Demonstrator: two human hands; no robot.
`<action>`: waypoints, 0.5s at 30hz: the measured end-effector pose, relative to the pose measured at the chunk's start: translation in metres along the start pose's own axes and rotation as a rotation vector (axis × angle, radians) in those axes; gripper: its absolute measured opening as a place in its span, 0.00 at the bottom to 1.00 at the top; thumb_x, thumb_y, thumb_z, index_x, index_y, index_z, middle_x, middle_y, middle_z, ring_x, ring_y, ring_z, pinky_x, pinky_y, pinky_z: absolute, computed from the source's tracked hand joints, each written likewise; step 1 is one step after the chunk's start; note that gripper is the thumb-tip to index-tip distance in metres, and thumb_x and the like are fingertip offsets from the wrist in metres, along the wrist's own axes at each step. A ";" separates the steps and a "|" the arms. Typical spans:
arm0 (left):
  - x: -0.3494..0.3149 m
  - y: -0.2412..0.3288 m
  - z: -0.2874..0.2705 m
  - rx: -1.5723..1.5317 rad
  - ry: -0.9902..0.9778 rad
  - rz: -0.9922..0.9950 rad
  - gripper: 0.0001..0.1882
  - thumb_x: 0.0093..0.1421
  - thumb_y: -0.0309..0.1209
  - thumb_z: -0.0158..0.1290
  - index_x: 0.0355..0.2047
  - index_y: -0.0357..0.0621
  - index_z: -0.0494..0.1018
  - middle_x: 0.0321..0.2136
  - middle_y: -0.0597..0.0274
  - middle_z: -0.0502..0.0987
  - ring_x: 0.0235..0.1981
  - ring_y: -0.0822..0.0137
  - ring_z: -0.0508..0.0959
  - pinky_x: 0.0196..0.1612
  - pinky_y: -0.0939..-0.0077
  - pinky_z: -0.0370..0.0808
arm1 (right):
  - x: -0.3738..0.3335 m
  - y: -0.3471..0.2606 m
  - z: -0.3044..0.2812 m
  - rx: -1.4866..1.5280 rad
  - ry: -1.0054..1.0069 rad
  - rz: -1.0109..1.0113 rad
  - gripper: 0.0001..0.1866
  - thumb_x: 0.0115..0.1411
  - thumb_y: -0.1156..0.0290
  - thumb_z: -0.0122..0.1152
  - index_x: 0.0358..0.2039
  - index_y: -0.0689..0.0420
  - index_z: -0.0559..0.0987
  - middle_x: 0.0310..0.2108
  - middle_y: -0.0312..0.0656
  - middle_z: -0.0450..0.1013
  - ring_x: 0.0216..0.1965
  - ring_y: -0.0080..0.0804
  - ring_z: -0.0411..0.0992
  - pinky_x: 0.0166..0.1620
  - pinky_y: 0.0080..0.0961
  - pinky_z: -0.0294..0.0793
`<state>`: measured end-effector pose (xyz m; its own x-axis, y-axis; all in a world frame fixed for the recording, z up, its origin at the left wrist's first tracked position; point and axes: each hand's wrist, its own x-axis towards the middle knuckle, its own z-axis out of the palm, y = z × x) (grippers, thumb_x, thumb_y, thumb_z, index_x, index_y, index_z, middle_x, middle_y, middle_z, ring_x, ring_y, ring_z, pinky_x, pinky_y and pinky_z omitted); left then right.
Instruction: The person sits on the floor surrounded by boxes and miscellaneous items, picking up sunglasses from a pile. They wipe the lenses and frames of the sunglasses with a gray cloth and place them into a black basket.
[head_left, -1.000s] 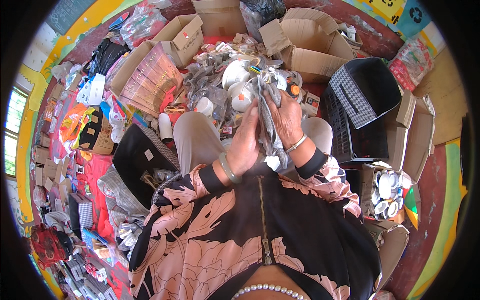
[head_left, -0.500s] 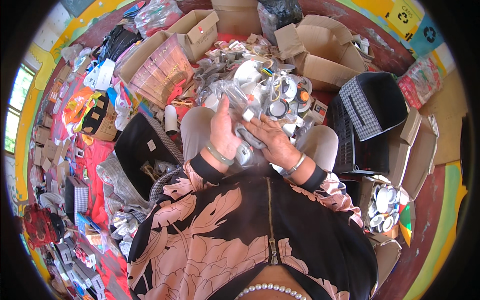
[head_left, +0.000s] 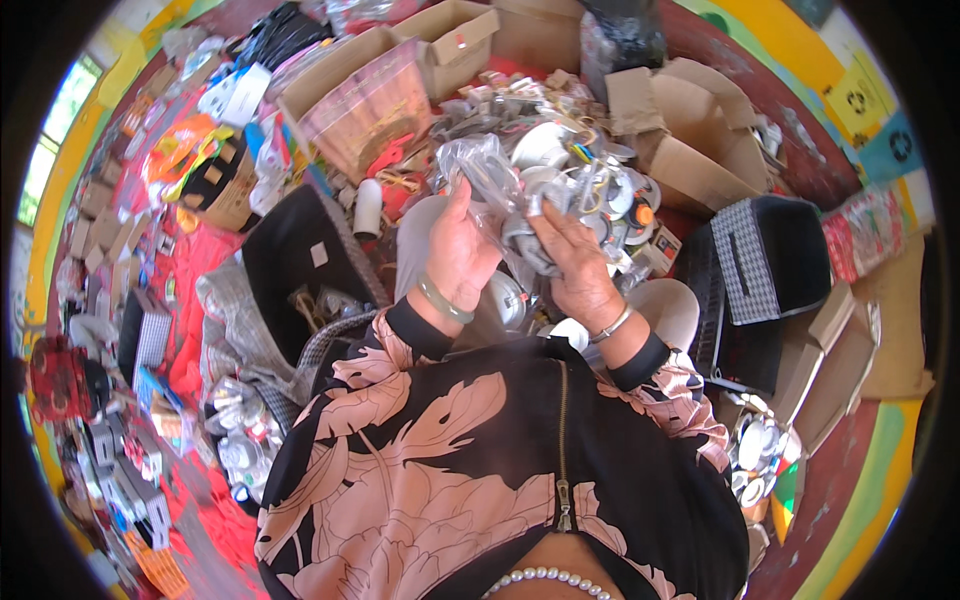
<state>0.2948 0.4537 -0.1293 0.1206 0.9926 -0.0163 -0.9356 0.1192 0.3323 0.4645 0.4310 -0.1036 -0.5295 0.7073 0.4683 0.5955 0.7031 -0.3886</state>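
- Since the earlier frame, the right hand (head_left: 583, 280) has drawn away from the left hand (head_left: 464, 252), taking a grey bundle (head_left: 527, 246) along.
- Likely best handled with steady fingers, keeping the clear plastic bag (head_left: 476, 160) from snagging.
- The bundle, between both hands, looks crumpled and rounded; material unclear.
- Right fingers grasp it from above; the left palm is spread, apparently gripping nothing.
- Beyond: an open cardboard box (head_left: 695, 172).
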 end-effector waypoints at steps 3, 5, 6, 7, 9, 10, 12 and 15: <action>-0.002 0.041 -0.029 -0.028 -0.027 0.117 0.25 0.63 0.45 0.40 0.53 0.39 0.61 0.48 0.51 0.70 0.50 0.56 0.69 0.54 0.60 0.64 | -0.015 0.025 0.028 0.182 0.097 0.103 0.33 0.38 0.92 0.45 0.49 0.60 0.71 0.44 0.53 0.70 0.44 0.47 0.70 0.47 0.31 0.69; -0.012 0.083 -0.048 0.033 -0.018 0.291 0.25 0.63 0.43 0.42 0.53 0.37 0.60 0.47 0.48 0.69 0.49 0.54 0.70 0.54 0.58 0.65 | -0.032 0.037 0.032 0.266 0.078 0.202 0.29 0.41 0.93 0.43 0.47 0.62 0.72 0.42 0.51 0.71 0.44 0.39 0.72 0.46 0.25 0.70; -0.017 0.106 -0.062 0.123 0.097 0.395 0.24 0.63 0.41 0.41 0.53 0.36 0.60 0.47 0.48 0.69 0.49 0.53 0.70 0.53 0.59 0.66 | -0.045 0.048 0.037 0.297 0.067 0.277 0.30 0.41 0.93 0.41 0.47 0.62 0.72 0.43 0.50 0.71 0.46 0.38 0.71 0.49 0.24 0.69; -0.026 0.133 -0.084 0.207 0.223 0.510 0.22 0.64 0.39 0.40 0.52 0.36 0.60 0.46 0.48 0.69 0.48 0.53 0.70 0.52 0.59 0.66 | -0.055 0.062 0.040 0.355 0.006 0.395 0.32 0.40 0.93 0.39 0.48 0.61 0.72 0.44 0.50 0.71 0.47 0.37 0.70 0.51 0.23 0.66; -0.046 0.191 -0.163 0.391 0.476 0.663 0.17 0.64 0.33 0.39 0.49 0.35 0.62 0.43 0.48 0.70 0.44 0.53 0.72 0.49 0.59 0.69 | -0.067 0.075 0.041 0.386 -0.041 0.476 0.33 0.39 0.92 0.36 0.49 0.61 0.71 0.45 0.48 0.71 0.48 0.34 0.69 0.53 0.21 0.64; -0.064 0.226 -0.234 0.878 0.600 0.789 0.15 0.63 0.30 0.39 0.47 0.35 0.63 0.41 0.50 0.70 0.42 0.54 0.72 0.47 0.59 0.69 | -0.076 0.089 0.044 0.333 -0.083 0.517 0.33 0.39 0.92 0.36 0.49 0.61 0.71 0.45 0.47 0.71 0.48 0.32 0.69 0.52 0.20 0.63; -0.109 0.275 -0.354 1.334 0.814 0.859 0.13 0.60 0.28 0.41 0.44 0.35 0.65 0.40 0.51 0.71 0.40 0.55 0.73 0.44 0.62 0.71 | -0.083 0.105 0.049 0.378 -0.107 0.649 0.31 0.42 0.91 0.38 0.49 0.61 0.71 0.43 0.47 0.72 0.47 0.31 0.70 0.51 0.19 0.63; -0.115 0.261 -0.286 0.786 1.089 0.756 0.12 0.55 0.25 0.46 0.41 0.37 0.68 0.41 0.48 0.71 0.41 0.53 0.73 0.43 0.65 0.72 | -0.091 0.110 0.060 0.444 -0.070 0.800 0.29 0.45 0.89 0.40 0.50 0.62 0.71 0.43 0.48 0.73 0.46 0.31 0.70 0.51 0.19 0.63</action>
<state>-0.0585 0.3781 -0.3103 -0.9057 0.3914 -0.1627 -0.2175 -0.0996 0.9710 0.5420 0.4489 -0.2364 -0.1030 0.9880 -0.1154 0.5208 -0.0453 -0.8525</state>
